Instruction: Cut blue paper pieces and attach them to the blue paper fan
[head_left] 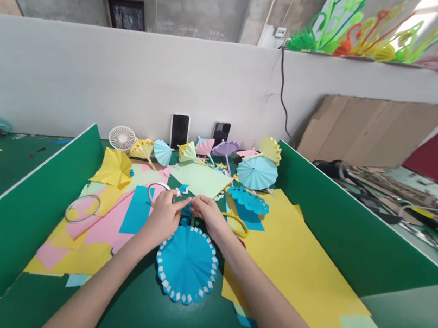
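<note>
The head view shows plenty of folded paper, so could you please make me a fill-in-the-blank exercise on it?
The pleated disc with white rim marks is ____ in colour.
In front of the white partition stand ____ phones.
Of the left hand and right hand, the ____ one is nearer the white fan.
The large sheet right of both hands is ____.
Missing words: blue; two; left; yellow.

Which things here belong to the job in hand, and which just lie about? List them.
Likely in the job:
left hand and right hand, close together; anything pinched is too small to tell
blue pleated disc, white-patterned edge

Apparently lying about:
white fan
white-framed phone
leaning cardboard
</note>
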Tool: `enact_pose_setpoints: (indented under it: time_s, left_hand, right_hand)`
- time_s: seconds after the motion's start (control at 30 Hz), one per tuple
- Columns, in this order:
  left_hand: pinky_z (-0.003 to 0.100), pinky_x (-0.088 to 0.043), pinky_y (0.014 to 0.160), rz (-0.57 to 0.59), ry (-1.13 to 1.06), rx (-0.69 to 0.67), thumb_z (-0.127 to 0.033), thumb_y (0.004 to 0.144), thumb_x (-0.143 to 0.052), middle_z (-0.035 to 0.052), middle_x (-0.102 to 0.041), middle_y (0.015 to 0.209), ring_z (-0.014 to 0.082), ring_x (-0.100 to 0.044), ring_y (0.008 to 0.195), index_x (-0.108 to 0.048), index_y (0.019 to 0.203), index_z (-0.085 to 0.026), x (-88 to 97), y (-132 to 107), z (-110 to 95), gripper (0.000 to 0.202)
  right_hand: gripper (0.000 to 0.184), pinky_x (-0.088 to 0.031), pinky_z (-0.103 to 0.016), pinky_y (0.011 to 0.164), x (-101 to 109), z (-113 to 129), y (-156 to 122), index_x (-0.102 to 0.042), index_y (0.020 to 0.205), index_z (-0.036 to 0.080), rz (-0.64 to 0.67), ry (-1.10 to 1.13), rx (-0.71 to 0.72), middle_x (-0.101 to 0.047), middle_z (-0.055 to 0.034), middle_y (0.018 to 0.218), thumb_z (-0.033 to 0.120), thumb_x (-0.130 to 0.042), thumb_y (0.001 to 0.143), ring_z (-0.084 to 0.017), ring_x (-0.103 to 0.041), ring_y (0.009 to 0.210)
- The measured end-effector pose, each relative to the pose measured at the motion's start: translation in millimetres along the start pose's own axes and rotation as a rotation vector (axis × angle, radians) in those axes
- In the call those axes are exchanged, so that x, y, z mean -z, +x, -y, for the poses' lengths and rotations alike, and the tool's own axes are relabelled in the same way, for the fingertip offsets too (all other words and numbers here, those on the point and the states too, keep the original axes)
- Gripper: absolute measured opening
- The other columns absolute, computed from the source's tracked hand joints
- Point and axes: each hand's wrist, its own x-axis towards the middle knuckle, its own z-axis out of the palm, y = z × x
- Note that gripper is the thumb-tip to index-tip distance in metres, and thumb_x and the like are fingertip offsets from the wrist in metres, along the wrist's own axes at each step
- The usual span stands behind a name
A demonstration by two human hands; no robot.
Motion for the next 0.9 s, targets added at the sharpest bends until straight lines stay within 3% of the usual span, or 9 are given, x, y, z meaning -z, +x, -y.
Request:
enact_pose_setpoints:
  time_s: [0.27, 0.53, 0.73, 0.9]
  left_hand:
    - [0.029, -0.037, 0.087, 0.066, -0.376, 0.256, -0.010, 0.073, -0.043, 0.0043, -0.043, 0.093, 0.0143, -0.045, 0.095, -0.060, 0.099, -0.023, 12.2, 5.7, -2.5, 0.034]
    - [0.027, -0.038, 0.083, 0.010, -0.442, 0.294, -0.012, 0.072, -0.044, 0.0026, -0.048, 0.090, 0.0126, -0.048, 0.088, -0.063, 0.093, -0.024, 19.7, 6.5, -3.1, 0.030]
    - [0.021, -0.042, 0.061, -0.089, -0.544, 0.329, -0.019, 0.075, -0.040, 0.0017, -0.056, 0.082, 0.0107, -0.054, 0.068, -0.053, 0.104, -0.020, 23.6, 6.9, -4.1, 0.031]
    - [0.021, -0.043, 0.061, -0.151, -0.541, 0.345, -0.022, 0.076, -0.040, 0.0020, -0.058, 0.079, 0.0101, -0.055, 0.069, -0.042, 0.111, -0.018, 24.1, 5.9, -3.8, 0.035]
  right_hand:
    - [0.014, -0.025, -0.019, 0.046, -2.2, 3.3, -1.0, -0.046, 0.051, 0.016, 0.020, 0.044, 0.001, -0.042, 0.0067, 0.047, 0.028, -0.051, 0.056, -0.004, -0.033, 0.045]
    - [0.021, -0.036, -0.022, 0.054, -0.3, 5.0, -1.6, -0.051, 0.062, 0.017, 0.025, 0.025, -0.012, -0.052, 0.0036, 0.056, 0.036, -0.057, 0.055, -0.006, -0.045, 0.050]
    - [0.009, -0.033, -0.021, 0.049, 9.9, 5.3, 8.5, -0.047, 0.059, 0.018, -0.131, -0.129, 0.099, -0.050, 0.0050, 0.052, 0.027, -0.048, 0.057, -0.007, -0.042, 0.048]
    - [0.003, -0.031, -0.022, 0.048, 23.0, 7.2, 16.4, -0.047, 0.054, 0.018, -0.233, -0.199, 0.149, -0.045, 0.0055, 0.045, 0.020, -0.046, 0.055, -0.009, -0.041, 0.047]
